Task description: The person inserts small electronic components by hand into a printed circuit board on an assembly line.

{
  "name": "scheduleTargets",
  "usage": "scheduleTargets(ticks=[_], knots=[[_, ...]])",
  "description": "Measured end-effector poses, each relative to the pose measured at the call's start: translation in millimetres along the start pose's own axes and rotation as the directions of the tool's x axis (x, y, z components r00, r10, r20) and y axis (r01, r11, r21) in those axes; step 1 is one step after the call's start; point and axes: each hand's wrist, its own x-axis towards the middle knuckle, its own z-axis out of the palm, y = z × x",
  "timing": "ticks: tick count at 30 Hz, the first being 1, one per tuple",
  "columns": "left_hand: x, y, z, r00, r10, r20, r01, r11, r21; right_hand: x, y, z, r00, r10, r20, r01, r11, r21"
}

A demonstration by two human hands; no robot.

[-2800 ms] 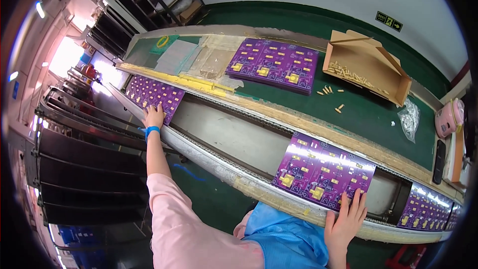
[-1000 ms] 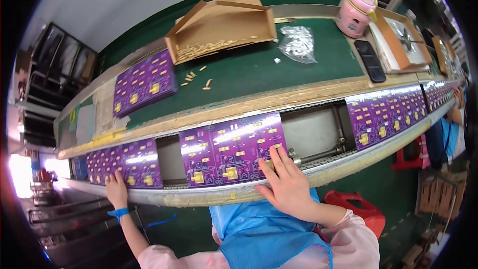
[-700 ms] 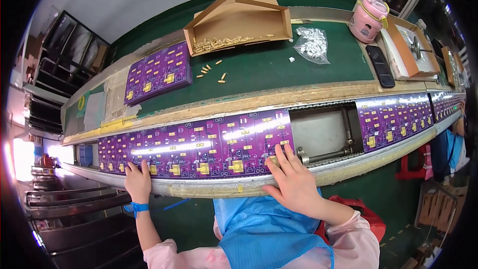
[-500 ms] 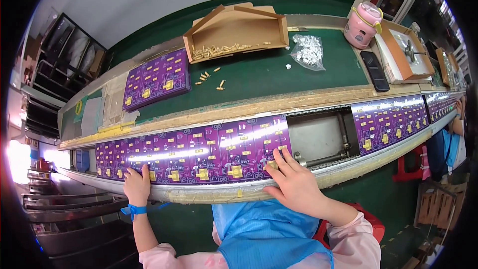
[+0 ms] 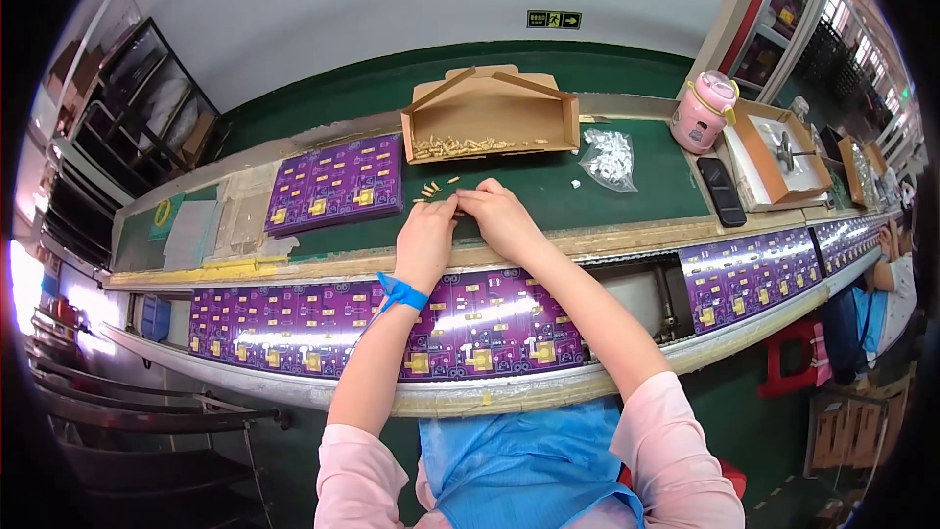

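Both hands met on the green mat at 12 o'clock: the left hand and right hand pinched at small brass parts, exact grasp unclear; the cardboard tray sat beyond, purple circuit boards below the forearms

A pale wall with a green base rises behind; dark metal shelving stands left.
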Motion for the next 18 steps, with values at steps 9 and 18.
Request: scheduleTargets(ticks=[9, 18], knots=[[1.1, -6.1, 8.7, 0.979, 0.185, -0.084, -0.178, 0.98, 0.086, -13.5, -13.1, -25.7, 0.99, 0.097, 0.101, -0.072, 0.97, -0.232], [2.4, -0.3, -1.0, 0.938, 0.339, -0.072, -0.328, 0.935, 0.137, -94.7, -31.5, -121.0, 0.854, 0.431, 0.291, -0.516, 0.768, 0.379]])
